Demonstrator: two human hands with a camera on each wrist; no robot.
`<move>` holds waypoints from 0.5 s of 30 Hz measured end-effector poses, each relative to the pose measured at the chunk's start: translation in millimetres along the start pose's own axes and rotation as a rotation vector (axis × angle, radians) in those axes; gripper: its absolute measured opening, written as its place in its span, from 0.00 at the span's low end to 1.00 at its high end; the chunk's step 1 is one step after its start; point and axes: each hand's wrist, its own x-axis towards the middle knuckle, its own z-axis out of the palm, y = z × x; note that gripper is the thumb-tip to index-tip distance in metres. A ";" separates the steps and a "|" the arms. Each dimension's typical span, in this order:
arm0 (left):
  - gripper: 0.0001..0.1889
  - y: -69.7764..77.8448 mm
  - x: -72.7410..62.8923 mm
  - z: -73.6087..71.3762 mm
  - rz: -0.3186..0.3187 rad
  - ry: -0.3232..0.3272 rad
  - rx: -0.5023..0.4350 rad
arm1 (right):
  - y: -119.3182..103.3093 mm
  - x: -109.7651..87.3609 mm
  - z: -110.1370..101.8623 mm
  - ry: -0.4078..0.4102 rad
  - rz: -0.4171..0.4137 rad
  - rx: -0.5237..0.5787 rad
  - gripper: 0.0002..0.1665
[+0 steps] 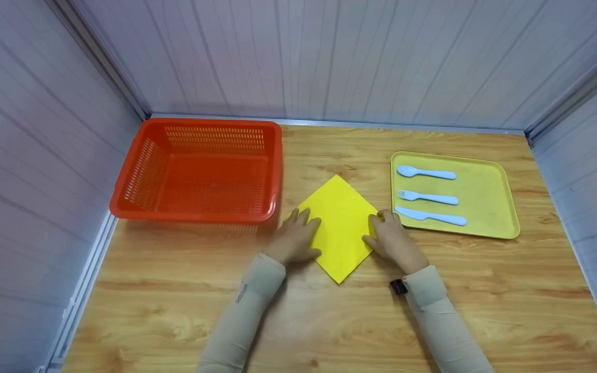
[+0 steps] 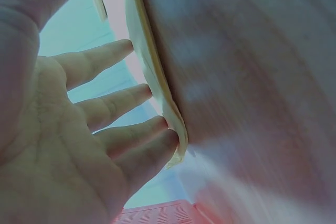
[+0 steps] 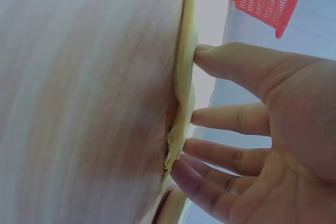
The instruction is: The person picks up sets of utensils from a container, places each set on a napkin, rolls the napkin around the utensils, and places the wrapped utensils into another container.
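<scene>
A yellow folded cloth (image 1: 340,228) lies flat on the wooden table, turned like a diamond with one corner toward me. My left hand (image 1: 293,238) rests on its left corner, fingers spread. On the opposite corner, my right hand (image 1: 394,241) touches the cloth with its fingertips. The left wrist view has the fingertips of the left hand (image 2: 68,114) pressing the top of the cloth's layered edge (image 2: 152,56). In the right wrist view, the thumb and fingers of the right hand (image 3: 283,124) press along a slightly frayed edge (image 3: 186,77).
A red plastic basket (image 1: 195,215) stands at the back left, close to the left hand. To the right, a yellow tray (image 1: 487,202) carries a spoon (image 1: 428,172), a fork (image 1: 430,197) and a knife (image 1: 430,216), all pale blue. Panel walls (image 1: 309,62) enclose the table's back and sides.
</scene>
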 end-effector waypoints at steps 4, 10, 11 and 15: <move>0.40 2.8 -0.6 -0.3 -0.003 0.004 0.022 | 0.2 -1.2 -0.3 0.022 0.000 -0.002 0.29; 0.40 8.8 -1.9 -2.6 -0.031 0.000 0.022 | -1.2 -3.4 -4.2 0.083 -0.024 0.004 0.29; 0.39 10.0 -2.4 -3.3 -0.026 0.013 0.028 | -1.0 -3.8 -5.1 0.098 -0.035 -0.001 0.30; 0.35 17.9 -3.9 -4.7 0.031 0.095 0.055 | 2.8 -5.4 -9.3 0.168 -0.084 -0.031 0.29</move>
